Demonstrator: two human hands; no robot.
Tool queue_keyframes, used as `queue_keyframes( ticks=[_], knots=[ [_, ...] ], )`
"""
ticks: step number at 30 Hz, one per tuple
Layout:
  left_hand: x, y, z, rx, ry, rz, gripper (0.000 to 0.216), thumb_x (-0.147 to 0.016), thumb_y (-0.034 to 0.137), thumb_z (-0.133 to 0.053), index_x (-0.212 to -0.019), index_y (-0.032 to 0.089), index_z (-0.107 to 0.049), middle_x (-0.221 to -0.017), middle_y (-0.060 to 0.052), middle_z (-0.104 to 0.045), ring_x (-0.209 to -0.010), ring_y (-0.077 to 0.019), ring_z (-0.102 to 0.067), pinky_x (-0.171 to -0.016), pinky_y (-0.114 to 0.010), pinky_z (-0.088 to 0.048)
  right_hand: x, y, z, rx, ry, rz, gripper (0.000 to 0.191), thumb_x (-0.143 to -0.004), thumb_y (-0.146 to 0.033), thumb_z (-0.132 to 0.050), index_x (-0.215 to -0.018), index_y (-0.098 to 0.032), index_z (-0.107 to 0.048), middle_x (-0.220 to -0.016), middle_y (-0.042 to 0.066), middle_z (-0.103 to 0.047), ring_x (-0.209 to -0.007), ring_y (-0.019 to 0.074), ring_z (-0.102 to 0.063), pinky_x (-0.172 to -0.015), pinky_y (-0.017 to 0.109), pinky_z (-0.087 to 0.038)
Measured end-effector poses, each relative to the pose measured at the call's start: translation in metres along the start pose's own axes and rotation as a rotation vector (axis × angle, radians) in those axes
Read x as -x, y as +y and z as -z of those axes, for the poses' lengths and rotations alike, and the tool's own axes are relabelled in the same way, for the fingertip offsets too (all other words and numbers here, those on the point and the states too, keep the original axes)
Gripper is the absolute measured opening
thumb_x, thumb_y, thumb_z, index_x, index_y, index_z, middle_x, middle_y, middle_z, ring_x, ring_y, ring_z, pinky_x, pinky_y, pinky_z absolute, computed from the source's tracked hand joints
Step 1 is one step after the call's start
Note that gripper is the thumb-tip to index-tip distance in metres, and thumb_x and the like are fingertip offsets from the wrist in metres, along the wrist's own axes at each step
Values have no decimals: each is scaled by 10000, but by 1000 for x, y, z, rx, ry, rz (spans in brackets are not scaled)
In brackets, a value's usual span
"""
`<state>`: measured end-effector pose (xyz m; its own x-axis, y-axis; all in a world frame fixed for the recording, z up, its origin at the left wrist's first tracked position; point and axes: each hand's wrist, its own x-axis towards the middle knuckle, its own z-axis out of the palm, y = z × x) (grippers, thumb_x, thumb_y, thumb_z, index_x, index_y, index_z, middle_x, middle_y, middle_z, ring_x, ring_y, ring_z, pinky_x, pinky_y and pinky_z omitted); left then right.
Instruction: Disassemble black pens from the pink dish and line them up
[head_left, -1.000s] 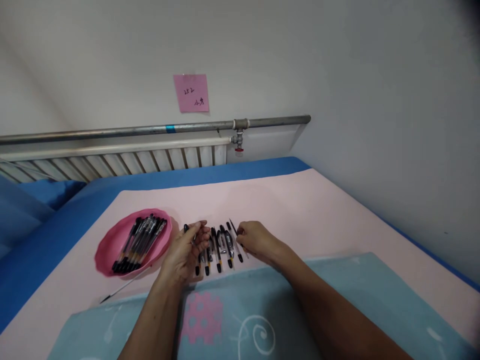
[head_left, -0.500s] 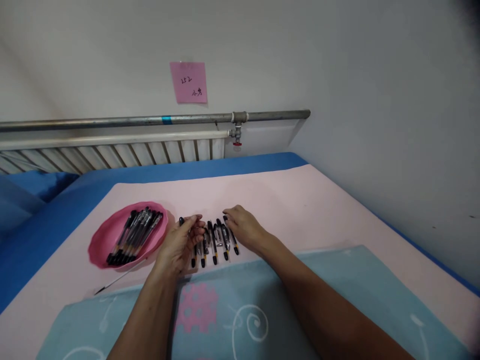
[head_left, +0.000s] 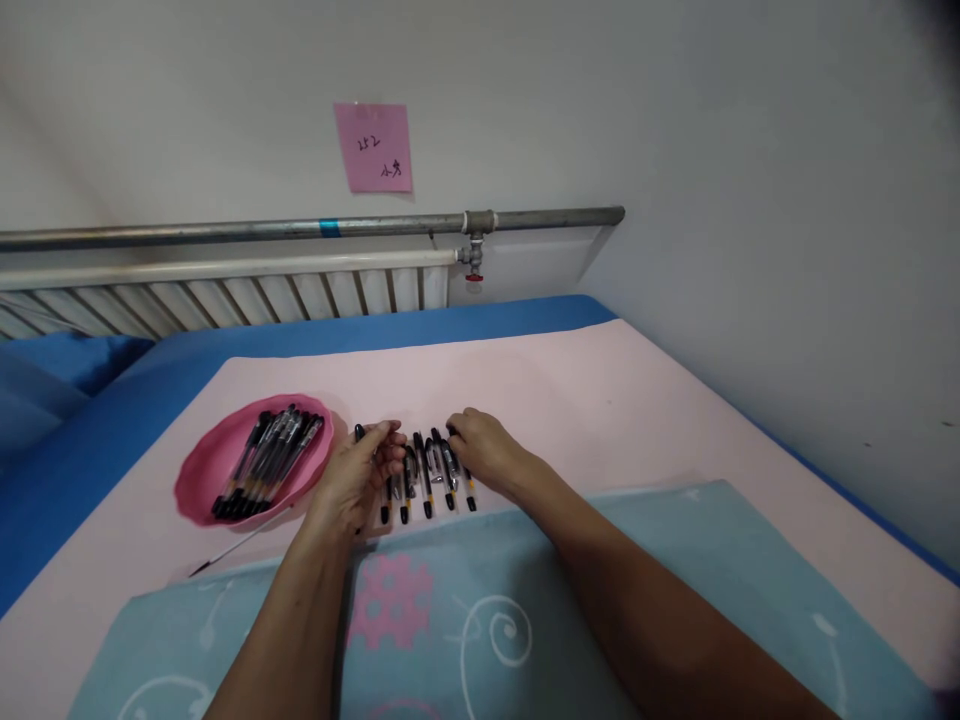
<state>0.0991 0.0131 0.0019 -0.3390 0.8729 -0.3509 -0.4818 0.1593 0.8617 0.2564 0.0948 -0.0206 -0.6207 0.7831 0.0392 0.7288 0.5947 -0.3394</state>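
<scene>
Several black-capped pens (head_left: 424, 475) with clear barrels and yellow bands lie side by side in a row on the pink sheet. Small clear and black pieces (head_left: 435, 462) lie among them, too small to name. At the row's left end, my left hand (head_left: 358, 478) is closed around a pen (head_left: 359, 432), whose black tip pokes out above the thumb. My right hand (head_left: 486, 448) has its fingers curled over the top of the rightmost pen (head_left: 470, 492), pinching it; the fingertips partly hide that end.
Left of my hands, a pink scalloped bowl (head_left: 196, 485) holds a pile of more pens (head_left: 270, 460). A thin white stick with a dark tip (head_left: 240, 542) lies before it. A blue patterned cloth (head_left: 637, 560) covers the near side. Behind are a radiator (head_left: 337, 292) and a metal pipe (head_left: 247, 233).
The right fingers have curled in over the top of the rightmost pen. My left hand keeps its pen in nearly the same place. The whole view has shifted slightly.
</scene>
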Motion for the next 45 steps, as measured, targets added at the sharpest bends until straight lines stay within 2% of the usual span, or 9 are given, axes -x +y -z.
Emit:
queue_keyframes(
  ticks=[7, 12, 16, 19, 28, 33, 37, 41, 45],
  knots=[
    [0, 1, 0, -11, 12, -7, 101, -767, 154, -524, -801, 90, -594, -640, -45, -616, -488, -77, -560, -417, -163, -446, 2, -3, -2, -6, 5, -47, 198, -800, -157, -421, -846, -118, -609, -855, 105, -593, -778, 167, -526, -685, 247, -339],
    [1, 1, 0, 31, -29, 47, 137, -790, 172, -505, -818, 86, -608, -673, -58, -631, -525, -84, -581, -462, -173, -474, 3, -7, 7, -50, 100, -58, 244, -833, -174, -394, -961, -115, -594, -923, 106, -600, -853, 166, -529, -755, 252, -350],
    [3, -2, -4, 191, -118, 159, 165, -799, 182, -500, -807, 77, -627, -784, -102, -655, -720, -145, -628, -662, -258, -521, 11, -25, 17, -333, 205, 63, 188, -823, -169, -421, -865, -173, -605, -861, 25, -618, -810, 117, -542, -738, 216, -377],
    [5, -7, -11, 314, -157, 183, 166, -803, 173, -494, -778, 94, -638, -780, -71, -659, -721, -126, -619, -701, -252, -511, 19, -40, 18, -476, 232, 160, 160, -786, -135, -461, -830, -182, -608, -792, 4, -600, -754, 110, -536, -693, 218, -386],
    [18, -14, -28, 324, -191, 201, 158, -788, 179, -513, -820, 118, -655, -835, -52, -668, -872, -133, -598, -808, -223, -460, 25, -51, 5, -348, 228, 205, 160, -723, -79, -454, -819, -156, -556, -794, 20, -553, -716, 120, -489, -666, 231, -368],
    [17, -16, -26, 275, -232, 199, 165, -801, 203, -498, -800, 119, -641, -850, -70, -661, -831, -137, -607, -744, -231, -480, 27, -41, 22, -411, 151, 97, 184, -689, -85, -458, -798, -163, -584, -765, 11, -591, -686, 112, -510, -628, 210, -363],
    [12, -13, -19, 166, -140, 144, 145, -770, 219, -545, -838, 113, -619, -790, -75, -637, -655, -107, -597, -594, -215, -488, 37, -20, 30, -315, 57, -94, 170, -684, -118, -467, -767, -163, -608, -709, 17, -611, -635, 114, -517, -570, 203, -337],
    [12, -10, -14, 126, -211, 178, 150, -723, 237, -605, -808, 114, -593, -550, 32, -492, -369, -17, -363, -331, -135, -287, 51, -10, 24, -260, -171, -133, 136, -659, -121, -479, -692, -155, -607, -654, 22, -608, -576, 110, -502, -510, 197, -298],
    [14, -9, -15, 124, -241, 212, 163, -692, 241, -638, -777, 116, -579, -518, 58, -424, -362, -3, -299, -319, -124, -207, 56, -12, 20, -268, -200, -159, 143, -666, -117, -482, -717, -155, -610, -658, 23, -611, -578, 107, -500, -519, 195, -299]
  ],
)
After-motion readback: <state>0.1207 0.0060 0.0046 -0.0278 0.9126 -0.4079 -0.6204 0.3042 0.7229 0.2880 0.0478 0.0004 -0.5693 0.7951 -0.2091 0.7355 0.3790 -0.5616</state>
